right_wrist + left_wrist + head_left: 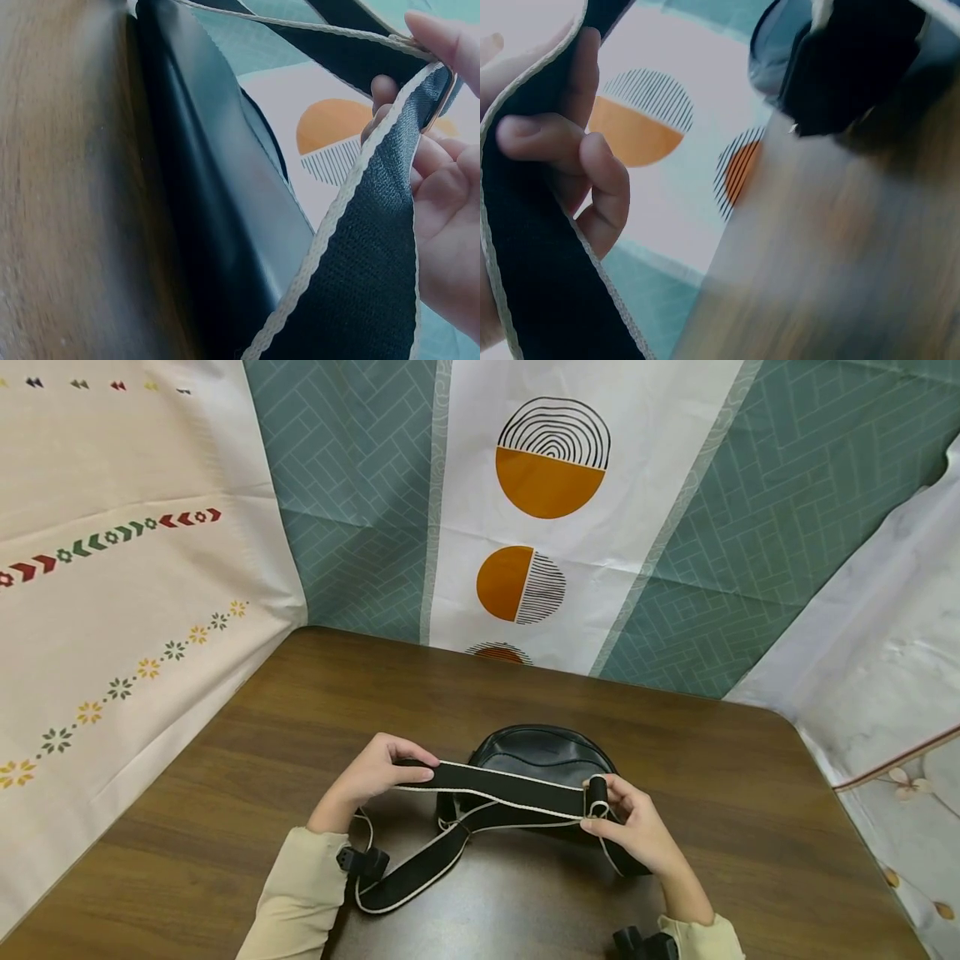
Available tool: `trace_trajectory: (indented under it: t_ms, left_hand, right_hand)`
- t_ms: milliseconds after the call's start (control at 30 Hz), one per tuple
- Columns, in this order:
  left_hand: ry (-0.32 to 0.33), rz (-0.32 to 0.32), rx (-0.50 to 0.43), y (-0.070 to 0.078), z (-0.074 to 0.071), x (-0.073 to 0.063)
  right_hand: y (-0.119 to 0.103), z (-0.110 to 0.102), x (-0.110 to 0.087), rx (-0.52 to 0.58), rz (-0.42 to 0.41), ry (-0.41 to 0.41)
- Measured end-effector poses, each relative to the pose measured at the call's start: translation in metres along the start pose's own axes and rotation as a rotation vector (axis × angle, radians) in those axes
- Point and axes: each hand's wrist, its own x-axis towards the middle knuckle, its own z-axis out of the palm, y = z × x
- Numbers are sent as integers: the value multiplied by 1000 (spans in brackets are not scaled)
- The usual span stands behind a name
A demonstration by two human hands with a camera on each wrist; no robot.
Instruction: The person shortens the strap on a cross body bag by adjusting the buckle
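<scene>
A black bag (547, 753) with a smooth leather-like surface lies on the table, partly hidden behind its strap. The wide black strap (495, 783) has pale edging and stretches between both hands above the bag. My left hand (375, 774) pinches the strap at its left end, thumb and fingers on either side of the band. At the other end my right hand (628, 821) grips the strap by its metal buckle (442, 101), where the band loops over. A lower length of strap (416, 870) curves down toward the left forearm and rests near the table.
The brown wooden table (750, 810) reaches back to a patterned cloth (360, 527) hanging behind it. Pale cloths hang at the left (135, 610) and right (900, 635). Small black devices (363, 862) sit on both wrists.
</scene>
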Motion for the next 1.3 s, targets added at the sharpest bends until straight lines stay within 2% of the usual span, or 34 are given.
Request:
trace_trajectory:
  t_ms: [267, 433, 767, 1033, 1300]
  left_hand:
    - [75, -68, 30, -2, -17, -10]
    - [95, -89, 44, -2, -25, -16]
    - [88, -41, 130, -2, -22, -14]
    - [21, -7, 326, 8, -13, -10]
    - [52, -14, 533, 14, -1, -5]
  right_hand:
    - [2, -6, -3, 22, -33, -10]
    - [1, -10, -5, 26, -27, -22]
    - [0, -9, -4, 25, -13, -20]
    - [-1, -7, -3, 16, -5, -46]
    - [-1, -3, -2, 7, -49, -97]
